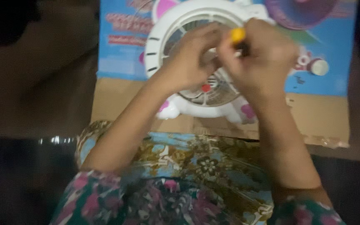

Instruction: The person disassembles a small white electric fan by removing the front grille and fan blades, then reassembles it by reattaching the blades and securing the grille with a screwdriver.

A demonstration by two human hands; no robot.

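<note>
A small white fan with a round guard and pink feet lies flat on a blue printed cardboard box. My right hand is closed around a screwdriver with a yellow handle end, held over the fan's middle. My left hand rests on the fan's grille beside the tool, fingers curled at the hub. What the left fingertips pinch is hidden. A red spot shows on the grille below the hands.
The flattened box lies on a dark floor. A small white cap-like piece sits on the box at the right. My lap, in patterned blue and gold cloth, fills the foreground.
</note>
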